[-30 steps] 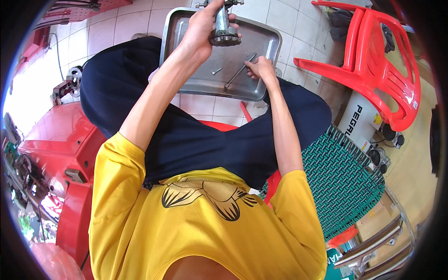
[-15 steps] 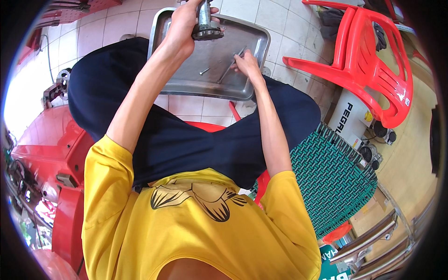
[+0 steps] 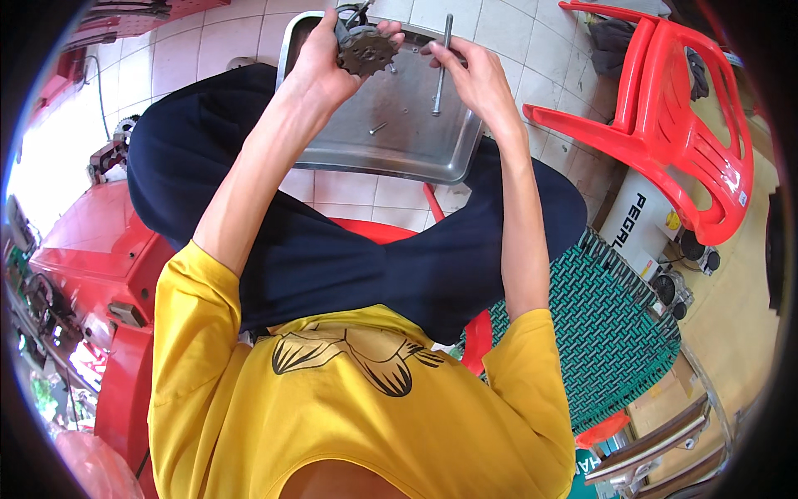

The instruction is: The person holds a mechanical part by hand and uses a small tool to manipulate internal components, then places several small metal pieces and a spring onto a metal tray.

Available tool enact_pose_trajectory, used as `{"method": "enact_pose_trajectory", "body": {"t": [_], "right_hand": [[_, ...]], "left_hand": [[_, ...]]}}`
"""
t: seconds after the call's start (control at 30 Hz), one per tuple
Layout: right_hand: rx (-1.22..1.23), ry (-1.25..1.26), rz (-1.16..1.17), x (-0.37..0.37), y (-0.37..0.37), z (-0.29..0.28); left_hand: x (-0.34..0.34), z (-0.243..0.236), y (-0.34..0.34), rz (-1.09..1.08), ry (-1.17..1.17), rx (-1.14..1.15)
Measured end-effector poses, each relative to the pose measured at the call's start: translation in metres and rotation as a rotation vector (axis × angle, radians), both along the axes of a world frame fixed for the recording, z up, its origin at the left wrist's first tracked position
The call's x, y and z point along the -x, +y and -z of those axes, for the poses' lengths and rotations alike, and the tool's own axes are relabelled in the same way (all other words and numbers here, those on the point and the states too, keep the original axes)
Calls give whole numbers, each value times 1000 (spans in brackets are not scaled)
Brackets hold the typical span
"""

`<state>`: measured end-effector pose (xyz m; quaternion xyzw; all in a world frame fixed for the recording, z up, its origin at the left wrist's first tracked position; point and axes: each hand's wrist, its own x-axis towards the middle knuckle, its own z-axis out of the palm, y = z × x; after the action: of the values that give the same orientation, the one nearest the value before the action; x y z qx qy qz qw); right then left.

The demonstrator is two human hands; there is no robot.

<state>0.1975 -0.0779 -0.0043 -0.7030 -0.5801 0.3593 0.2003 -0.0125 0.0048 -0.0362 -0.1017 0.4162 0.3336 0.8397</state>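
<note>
- Yellow sleeves (image 3: 195, 291) end near the elbows, and from them we see two bare forearms (image 3: 525, 224) reaching forward past the dark trousers (image 3: 332, 270).
- Our left hand (image 3: 322, 71) is raised over the far left part of the metal tray (image 3: 357, 145), its forearm slanting up and inward. It is wrapped around a toothed metal part (image 3: 368, 54), the thumb on the left and fingertips showing past the right edge.
- That part is held up above the tray, its toothed face tilted toward us; the body behind is largely hidden.
- Our right hand (image 3: 482, 81) hangs over the tray's right rim, the forearm almost straight up in our view and the wrist turned inward. Thumb and curled fingers pinch a long bolt (image 3: 440, 90).
- We see the bolt nearly upright, its top leaning slightly right. Its lower end overlaps the tray bottom; we cannot tell whether it touches.
- Between the hands there is a gap, with the bolt just to the right of the toothed metal part.
- A small screw (image 3: 378, 128) lies in the tray, between us and the toothed metal part.
- Off to our right stands a red plastic chair (image 3: 665, 116), and nearer us a green woven seat (image 3: 598, 324).
</note>
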Motion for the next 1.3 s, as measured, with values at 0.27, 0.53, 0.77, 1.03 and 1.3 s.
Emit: {"method": "enact_pose_trajectory", "body": {"t": [0.27,0.53,0.77,1.03,1.3], "right_hand": [[-289,145,104,32,-9,-16],[-369,-65,4,43,-12,-23],[-364,-119,6,57,-23,-9],[-379,-219,23,37,-17,-16],[-355,-255,51,32,-14,-15]], "left_hand": [[-9,4,-5,-165,-33,181],[-3,21,-1,-217,160,92],[-6,22,-6,-211,135,8],[-15,-5,-23,-96,378,-245],[-7,3,-17,-44,397,-412]]}}
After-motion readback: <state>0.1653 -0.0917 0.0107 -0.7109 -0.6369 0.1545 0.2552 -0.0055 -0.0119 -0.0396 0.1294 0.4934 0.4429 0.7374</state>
